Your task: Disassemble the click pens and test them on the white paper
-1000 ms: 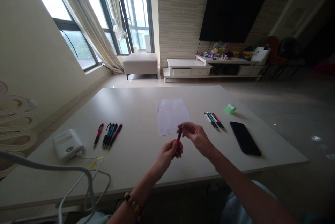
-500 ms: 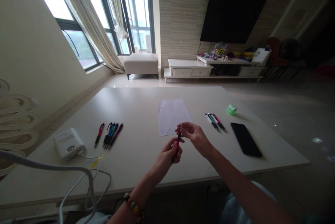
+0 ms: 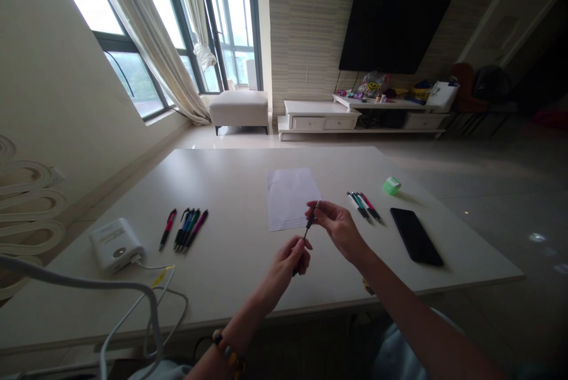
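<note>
Over the near middle of the table, a pen is held in two pieces between my hands. My left hand is closed around the barrel, which it mostly hides. The fingertips of my right hand pinch the black grip section with its pale tip. A thin dark refill shows between the two pieces. A white sheet of paper with faint lines near its lower edge lies just beyond my hands.
Several pens and a red pen lie at left, near a white charger with cables. More pens, a green-and-white box and a black phone lie at right on the white table.
My right hand has drawn the grip section up and away from the barrel, exposing the thin refill. My left hand has stayed nearly in place.
</note>
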A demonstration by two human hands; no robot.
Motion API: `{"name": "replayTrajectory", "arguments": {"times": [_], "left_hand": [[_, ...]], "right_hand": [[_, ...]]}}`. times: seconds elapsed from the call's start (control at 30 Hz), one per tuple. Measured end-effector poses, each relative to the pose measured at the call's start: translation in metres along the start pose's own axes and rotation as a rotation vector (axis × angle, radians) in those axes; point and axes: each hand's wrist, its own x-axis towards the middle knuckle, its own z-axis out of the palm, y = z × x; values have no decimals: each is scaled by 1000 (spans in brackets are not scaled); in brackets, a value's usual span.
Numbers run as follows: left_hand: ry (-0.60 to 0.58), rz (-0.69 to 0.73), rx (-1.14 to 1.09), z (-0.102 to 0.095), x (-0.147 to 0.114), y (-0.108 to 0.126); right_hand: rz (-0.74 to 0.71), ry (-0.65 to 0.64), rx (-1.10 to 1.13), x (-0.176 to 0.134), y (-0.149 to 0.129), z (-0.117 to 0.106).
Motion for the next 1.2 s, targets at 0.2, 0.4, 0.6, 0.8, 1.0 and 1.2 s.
{"name": "replayTrajectory", "arguments": {"times": [0.2,0.4,0.6,0.8,1.0,1.2], "left_hand": [[27,-14,27,2,-1,3],[25,5,63,6,-3,5],[117,-11,71,2,-2,-1],[166,-25,78,-1,-2,0],[193,-35,71,0,-2,-3],[193,-27,63,-4,-1,-7]], "right_hand": [[-22,4,-27,3,-6,-8],[-64,104,5,7,-11,-12],[158,159,-317,16,4,-41],[295,40,-1052,9,48,-46],[273,55,-1255,6,52,-46],[249,36,-1161,11,44,-54]]}}
